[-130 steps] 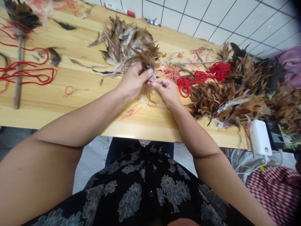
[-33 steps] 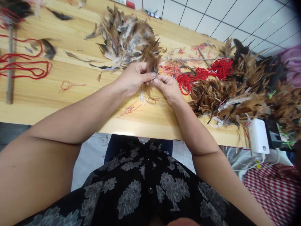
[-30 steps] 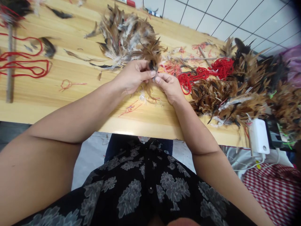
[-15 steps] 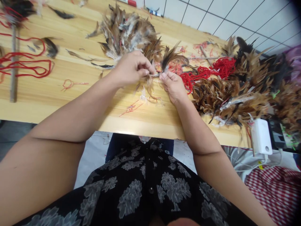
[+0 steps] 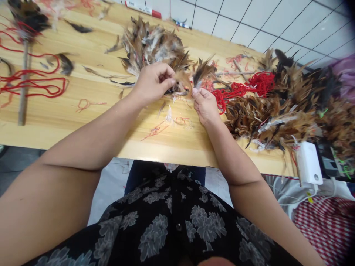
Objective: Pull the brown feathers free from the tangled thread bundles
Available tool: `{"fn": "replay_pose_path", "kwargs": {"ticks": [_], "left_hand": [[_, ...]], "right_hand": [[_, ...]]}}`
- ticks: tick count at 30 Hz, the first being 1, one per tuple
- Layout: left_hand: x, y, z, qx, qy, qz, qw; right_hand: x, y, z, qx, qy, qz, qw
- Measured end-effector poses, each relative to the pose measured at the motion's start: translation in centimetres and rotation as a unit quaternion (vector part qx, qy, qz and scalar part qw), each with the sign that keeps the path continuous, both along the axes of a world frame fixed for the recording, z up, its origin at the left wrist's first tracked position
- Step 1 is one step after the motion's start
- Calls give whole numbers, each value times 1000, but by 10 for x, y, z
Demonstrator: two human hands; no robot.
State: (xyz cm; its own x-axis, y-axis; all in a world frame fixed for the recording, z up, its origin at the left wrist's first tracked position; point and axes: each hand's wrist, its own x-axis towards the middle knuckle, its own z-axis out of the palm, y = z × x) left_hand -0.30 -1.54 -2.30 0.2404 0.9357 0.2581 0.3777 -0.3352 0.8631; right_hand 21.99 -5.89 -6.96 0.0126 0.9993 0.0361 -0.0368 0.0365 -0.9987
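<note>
Two bare hands are seen over a wooden tabletop (image 5: 124,138), set near each other with a gap between. By the right hand (image 5: 205,105), a dark-brown tuft (image 5: 203,72) is held at its base, fingers pinched narrow, thumb uppermost; the feather tips are pointed up and away. The left hand (image 5: 154,83) is kept curled, thumb and forefinger close together; whether anything is gripped there cannot be told. Just beside its fingertips, in the space between the hands, a light-brown feather (image 5: 184,80) is seen, partly blurred. Behind the left hand, a round feather pile (image 5: 158,46) is placed, partly covered by that hand

Red yarn (image 5: 260,83) is heaped to the right of the tuft, next to brown feathers (image 5: 249,114) that are massed along the right side. A white box (image 5: 310,162) with a cable is set at the right edge. Nearer the body, a white scrap (image 5: 169,115) and an orange thread (image 5: 155,130) are scattered. At far left, a stick (image 5: 23,92) topped with dark feathers (image 5: 30,16) is crossed by a looped red cord (image 5: 57,88). A red-capped marker (image 5: 141,9) is laid along the back edge, by the tiled wall (image 5: 255,20)
</note>
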Motion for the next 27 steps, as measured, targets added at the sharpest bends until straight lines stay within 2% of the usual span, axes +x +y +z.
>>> {"fn": "replay_pose_path", "kwargs": {"ticks": [3,6,8,11,14,22,27], "left_hand": [[8,-6,4,-94,-125,23,987],[11,-12,3,-186,-221,-34,957],[11,-14,0,-215,-263,-79,937],[10,-15,-7,-216,-281,-113,928],[11,-13,-16,-208,-277,-105,932],[20,-7,-32,-152,-273,-81,946],[27,-10,-33,-115,-247,-50,961]], "right_hand": [[-4,-4,3,4,-3,-32,999],[-7,-6,2,-8,-5,-44,999],[-8,-5,-3,-14,-4,-47,999],[-6,-3,-11,-11,-7,-39,999],[-6,-2,-14,-10,-11,-30,999],[-12,-11,4,-16,6,7,1000],[-9,-10,2,-21,-9,35,999]]}}
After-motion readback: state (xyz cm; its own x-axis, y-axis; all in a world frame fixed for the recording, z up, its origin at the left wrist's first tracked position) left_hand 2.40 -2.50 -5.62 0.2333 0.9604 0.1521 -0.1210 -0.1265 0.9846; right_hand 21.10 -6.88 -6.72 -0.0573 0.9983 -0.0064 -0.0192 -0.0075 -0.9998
